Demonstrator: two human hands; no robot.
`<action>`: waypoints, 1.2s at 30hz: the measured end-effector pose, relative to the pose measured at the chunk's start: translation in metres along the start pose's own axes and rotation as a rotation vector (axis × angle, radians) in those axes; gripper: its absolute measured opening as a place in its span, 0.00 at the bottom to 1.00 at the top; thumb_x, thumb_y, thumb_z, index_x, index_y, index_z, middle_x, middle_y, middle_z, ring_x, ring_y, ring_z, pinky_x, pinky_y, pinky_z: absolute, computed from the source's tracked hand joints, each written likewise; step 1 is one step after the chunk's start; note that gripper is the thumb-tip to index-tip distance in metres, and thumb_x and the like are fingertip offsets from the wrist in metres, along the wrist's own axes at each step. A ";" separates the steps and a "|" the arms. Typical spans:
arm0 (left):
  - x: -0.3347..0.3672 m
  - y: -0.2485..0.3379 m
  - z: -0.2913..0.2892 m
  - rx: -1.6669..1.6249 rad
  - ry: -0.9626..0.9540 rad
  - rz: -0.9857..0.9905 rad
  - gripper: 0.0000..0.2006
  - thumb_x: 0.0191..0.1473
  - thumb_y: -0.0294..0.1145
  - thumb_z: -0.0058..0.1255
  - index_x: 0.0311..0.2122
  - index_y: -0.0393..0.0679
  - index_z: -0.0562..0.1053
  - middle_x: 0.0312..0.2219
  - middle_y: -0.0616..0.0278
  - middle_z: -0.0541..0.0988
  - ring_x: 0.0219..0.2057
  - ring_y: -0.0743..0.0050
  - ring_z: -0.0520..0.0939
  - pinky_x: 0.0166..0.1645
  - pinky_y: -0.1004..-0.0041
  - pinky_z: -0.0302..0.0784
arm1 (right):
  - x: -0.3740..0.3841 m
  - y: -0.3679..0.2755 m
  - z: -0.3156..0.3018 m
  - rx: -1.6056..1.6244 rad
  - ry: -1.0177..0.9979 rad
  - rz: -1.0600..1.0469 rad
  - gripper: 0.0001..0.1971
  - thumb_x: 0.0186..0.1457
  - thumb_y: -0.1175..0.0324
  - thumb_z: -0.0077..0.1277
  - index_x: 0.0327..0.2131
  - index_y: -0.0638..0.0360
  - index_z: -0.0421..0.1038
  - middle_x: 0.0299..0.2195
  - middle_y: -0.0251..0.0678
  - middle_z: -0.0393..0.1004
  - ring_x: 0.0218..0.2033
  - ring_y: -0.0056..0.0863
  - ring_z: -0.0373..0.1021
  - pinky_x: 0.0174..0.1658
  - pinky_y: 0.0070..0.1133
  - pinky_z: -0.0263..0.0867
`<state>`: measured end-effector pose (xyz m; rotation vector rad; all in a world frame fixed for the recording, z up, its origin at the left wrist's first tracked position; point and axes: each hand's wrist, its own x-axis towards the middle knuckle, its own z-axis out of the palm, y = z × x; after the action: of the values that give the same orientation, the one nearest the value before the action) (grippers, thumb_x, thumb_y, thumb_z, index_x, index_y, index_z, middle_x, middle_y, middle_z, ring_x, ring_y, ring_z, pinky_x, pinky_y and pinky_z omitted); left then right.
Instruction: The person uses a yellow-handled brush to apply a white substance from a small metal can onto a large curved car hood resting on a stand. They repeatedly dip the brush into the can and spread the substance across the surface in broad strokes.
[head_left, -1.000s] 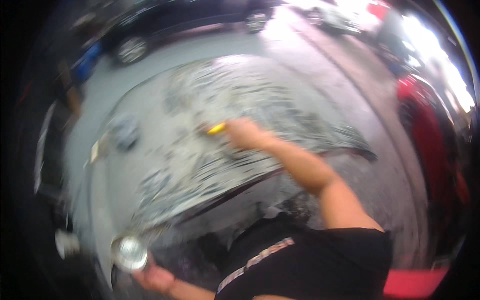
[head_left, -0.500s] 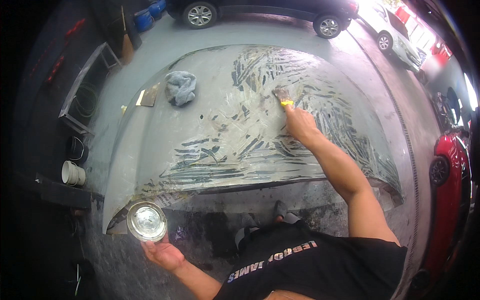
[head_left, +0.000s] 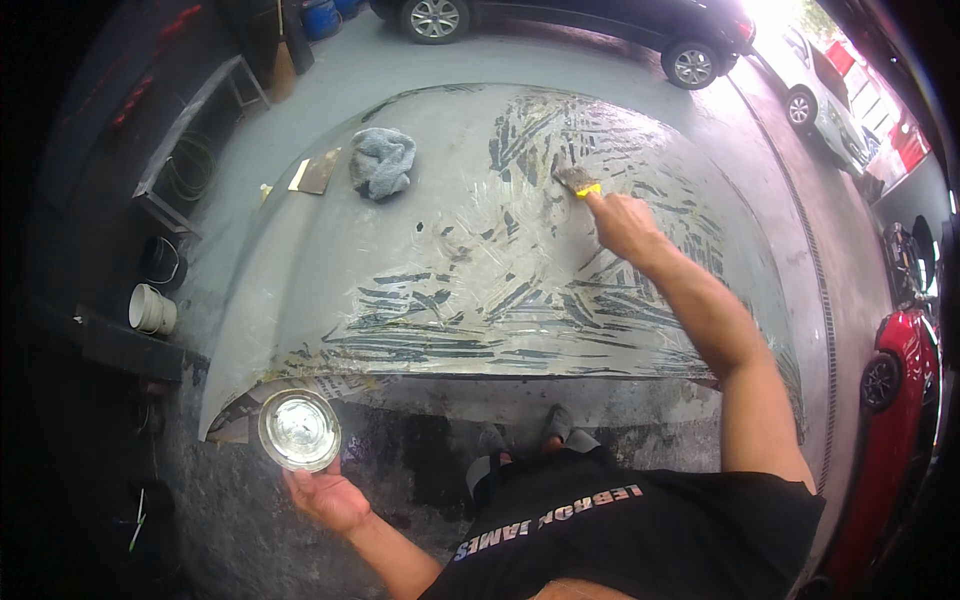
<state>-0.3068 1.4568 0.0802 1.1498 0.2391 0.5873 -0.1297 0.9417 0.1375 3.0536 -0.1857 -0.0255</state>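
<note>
A grey car hood [head_left: 285,270] lies in front of me, its surface covered with dark and shiny streaks. My right hand [head_left: 625,225] is closed around the yellow handle of a paintbrush [head_left: 576,180]. The brush's dark bristles touch the far, right-of-middle part of the hood, or come very near it. Beyond the hood's near left corner, my left hand [head_left: 332,498] holds up a round metal can [head_left: 300,430] from below. The can's shiny inside faces me; what it contains is hard to make out.
On the hood's far left lie a crumpled grey cloth [head_left: 383,163] and a small brown flat piece [head_left: 319,172]. White bucket [head_left: 152,309] and metal frame [head_left: 160,172] stand at left. Dark car [head_left: 560,22] is beyond; red car [head_left: 897,400] at right.
My view has shifted a little, so the scene sits further right. Against the hood, the brush has moved slightly left and its bristles slant more leftward. My left hand still holds the can.
</note>
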 end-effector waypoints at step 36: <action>0.034 -0.025 0.113 -0.371 -0.380 -0.240 0.32 0.53 0.31 0.63 0.59 0.27 0.66 0.51 0.49 0.76 0.51 0.60 0.80 0.53 0.59 0.83 | -0.108 0.045 -0.114 1.042 0.150 0.046 0.13 0.64 0.63 0.51 0.45 0.61 0.77 0.21 0.22 0.68 0.20 0.08 0.59 0.23 0.12 0.51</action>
<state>-0.2183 1.3801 0.1070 0.8356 -0.0593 0.1813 -0.2400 0.9196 0.2563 4.0502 -0.3461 0.4364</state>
